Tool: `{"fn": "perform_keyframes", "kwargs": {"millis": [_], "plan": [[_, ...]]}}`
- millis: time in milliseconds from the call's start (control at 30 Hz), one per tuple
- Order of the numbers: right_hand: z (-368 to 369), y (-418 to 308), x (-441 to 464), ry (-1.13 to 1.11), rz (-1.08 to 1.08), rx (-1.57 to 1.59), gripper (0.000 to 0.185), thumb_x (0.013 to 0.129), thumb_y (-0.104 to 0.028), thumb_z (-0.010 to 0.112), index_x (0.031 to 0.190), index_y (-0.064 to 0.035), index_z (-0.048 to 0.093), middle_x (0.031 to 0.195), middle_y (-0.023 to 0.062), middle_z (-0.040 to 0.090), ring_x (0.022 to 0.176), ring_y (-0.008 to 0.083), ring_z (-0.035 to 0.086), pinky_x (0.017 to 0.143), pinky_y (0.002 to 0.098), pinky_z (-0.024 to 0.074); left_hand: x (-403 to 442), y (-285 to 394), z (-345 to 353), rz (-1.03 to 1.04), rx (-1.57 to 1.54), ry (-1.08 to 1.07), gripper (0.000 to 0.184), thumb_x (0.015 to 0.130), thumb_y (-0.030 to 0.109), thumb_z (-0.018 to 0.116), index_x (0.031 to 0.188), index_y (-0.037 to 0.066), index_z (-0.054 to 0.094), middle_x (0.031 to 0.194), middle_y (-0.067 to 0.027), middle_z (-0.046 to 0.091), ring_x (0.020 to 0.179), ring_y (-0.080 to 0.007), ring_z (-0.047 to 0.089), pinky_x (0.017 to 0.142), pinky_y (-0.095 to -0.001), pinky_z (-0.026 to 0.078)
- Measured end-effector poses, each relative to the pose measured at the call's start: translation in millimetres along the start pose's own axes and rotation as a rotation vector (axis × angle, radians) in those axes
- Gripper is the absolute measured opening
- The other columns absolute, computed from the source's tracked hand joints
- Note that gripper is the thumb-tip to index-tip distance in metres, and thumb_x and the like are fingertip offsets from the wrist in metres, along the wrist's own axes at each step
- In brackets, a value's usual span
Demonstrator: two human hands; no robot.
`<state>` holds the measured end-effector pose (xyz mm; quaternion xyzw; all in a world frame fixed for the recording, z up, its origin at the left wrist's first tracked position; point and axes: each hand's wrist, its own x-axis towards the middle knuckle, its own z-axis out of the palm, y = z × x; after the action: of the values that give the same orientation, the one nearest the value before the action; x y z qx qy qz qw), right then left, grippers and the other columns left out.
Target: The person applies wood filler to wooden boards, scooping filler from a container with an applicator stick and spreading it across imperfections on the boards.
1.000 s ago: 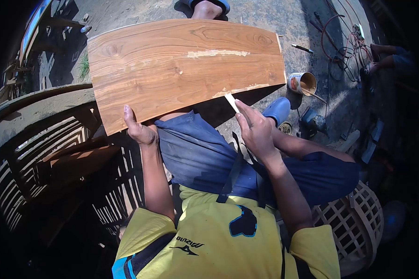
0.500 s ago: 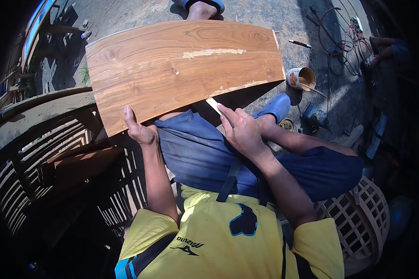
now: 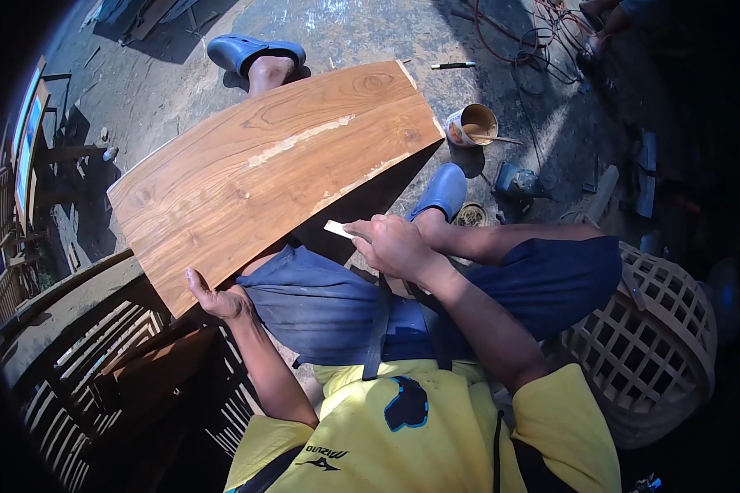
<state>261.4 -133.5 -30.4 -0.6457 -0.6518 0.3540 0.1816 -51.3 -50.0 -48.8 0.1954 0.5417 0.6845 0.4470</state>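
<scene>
A brown wooden panel (image 3: 214, 218) lies tilted across my lap, with pale filler along a seam in its middle and along its near right edge. My left hand (image 3: 219, 301) grips the panel's near left corner, thumb on top and fingers hidden beneath. My right hand (image 3: 396, 246) is closed on a small pale scraper (image 3: 338, 229), whose tip is just off the panel's near edge. Beyond the panel's right corner stands an open tub (image 3: 460, 135) of brown paste with a stick resting in it.
A marker (image 3: 453, 65) and tangled cables (image 3: 543, 49) lie on the ground beyond the tub. A power tool (image 3: 515, 179) and a small round tin (image 3: 471, 215) are to the right. A woven basket (image 3: 654, 345) stands at the lower right, slatted wood at left. Another person's legs show top right.
The view has shifted, and the panel appears turned, its right end nearer the centre. My right hand has moved left with the scraper, away from the panel's edge. My left hand keeps its hold.
</scene>
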Motion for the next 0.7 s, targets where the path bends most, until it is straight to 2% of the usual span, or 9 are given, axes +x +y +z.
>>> {"fn": "perform_keyframes", "kwargs": {"millis": [33, 133, 233, 333, 500, 533, 600, 667, 700], "plan": [[-8, 3, -3, 0.037, 0.082, 0.120, 0.029, 0.095, -0.022, 0.065, 0.121, -0.0093, 0.071, 0.094, 0.0234, 0.072, 0.089, 0.0418, 0.071, 0.081, 0.0511, 0.0571, -2, 2, 2, -0.008, -0.020, 0.008, 0.053, 0.105, 0.035, 0.055, 0.144, -0.002, 0.052, 0.143, -0.0150, 0.057, 0.131, -0.0285, 0.056, 0.113, -0.0481, 0.046], [-16, 34, 11, 0.285, 0.258, 0.181, 0.033, 0.096, -0.021, 0.067, 0.126, -0.0084, 0.070, 0.098, 0.0224, 0.074, 0.093, 0.0408, 0.071, 0.083, 0.0484, 0.0558, -4, 7, 7, 0.012, -0.026, -0.021, 0.053, 0.105, 0.034, 0.056, 0.144, -0.002, 0.052, 0.143, -0.0153, 0.056, 0.132, -0.0284, 0.055, 0.113, -0.0482, 0.046], [-29, 61, 39, 0.406, 0.363, 0.141, 0.036, 0.095, -0.024, 0.066, 0.127, -0.0079, 0.071, 0.108, 0.0248, 0.073, 0.101, 0.0427, 0.071, 0.089, 0.0485, 0.0553, -4, 9, 8, 0.003, -0.015, -0.016, 0.054, 0.105, 0.033, 0.057, 0.146, -0.002, 0.050, 0.144, -0.0158, 0.056, 0.132, -0.0286, 0.055, 0.113, -0.0482, 0.046], [-35, 89, 65, 0.359, 0.338, 0.132, 0.035, 0.095, -0.023, 0.062, 0.126, -0.0074, 0.069, 0.104, 0.0245, 0.073, 0.098, 0.0458, 0.070, 0.088, 0.0527, 0.0546, -3, 10, 6, 0.008, -0.022, -0.053, 0.056, 0.106, 0.034, 0.056, 0.147, -0.003, 0.048, 0.145, -0.0162, 0.056, 0.133, -0.0290, 0.055, 0.113, -0.0481, 0.046], [-39, 101, 91, 0.204, 0.347, 0.067, 0.038, 0.095, -0.031, 0.056, 0.122, -0.0101, 0.074, 0.111, 0.0237, 0.073, 0.108, 0.0415, 0.069, 0.098, 0.0515, 0.0531, -5, 10, 9, 0.021, -0.018, -0.035, 0.057, 0.106, 0.034, 0.055, 0.148, -0.003, 0.047, 0.146, -0.0169, 0.055, 0.132, -0.0296, 0.055, 0.113, -0.0475, 0.046], [-39, 109, 89, 0.209, 0.353, 0.065, 0.038, 0.095, -0.031, 0.056, 0.122, -0.0101, 0.074, 0.111, 0.0237, 0.073, 0.108, 0.0415, 0.069, 0.098, 0.0515, 0.0531, -5, 10, 9, 0.035, -0.001, -0.019, 0.057, 0.106, 0.035, 0.055, 0.148, -0.003, 0.047, 0.146, -0.0170, 0.055, 0.132, -0.0297, 0.056, 0.113, -0.0475, 0.046], [-46, 125, 81, 0.025, 0.303, -0.009, 0.039, 0.094, -0.031, 0.057, 0.123, -0.0116, 0.074, 0.113, 0.0230, 0.073, 0.111, 0.0405, 0.068, 0.101, 0.0505, 0.0522, -4, 11, 9, 0.020, -0.019, -0.033, 0.056, 0.106, 0.034, 0.054, 0.148, -0.003, 0.048, 0.147, -0.0171, 0.055, 0.132, -0.0299, 0.056, 0.112, -0.0475, 0.046], [-56, 133, 69, 0.042, 0.293, -0.053, 0.041, 0.093, -0.033, 0.059, 0.125, -0.0117, 0.073, 0.111, 0.0228, 0.073, 0.108, 0.0414, 0.069, 0.100, 0.0496, 0.0527, -5, 13, 10, 0.006, -0.015, -0.052, 0.056, 0.107, 0.034, 0.052, 0.149, -0.003, 0.047, 0.148, -0.0169, 0.054, 0.133, -0.0298, 0.055, 0.112, -0.0475, 0.047], [-66, 127, 66, 0.097, 0.441, 0.104, 0.042, 0.092, -0.033, 0.060, 0.126, -0.0110, 0.072, 0.111, 0.0232, 0.074, 0.108, 0.0418, 0.069, 0.100, 0.0492, 0.0526, -5, 12, 10, 0.009, -0.004, -0.043, 0.055, 0.108, 0.034, 0.050, 0.149, -0.002, 0.047, 0.148, -0.0167, 0.054, 0.133, -0.0300, 0.055, 0.112, -0.0479, 0.047]]}}
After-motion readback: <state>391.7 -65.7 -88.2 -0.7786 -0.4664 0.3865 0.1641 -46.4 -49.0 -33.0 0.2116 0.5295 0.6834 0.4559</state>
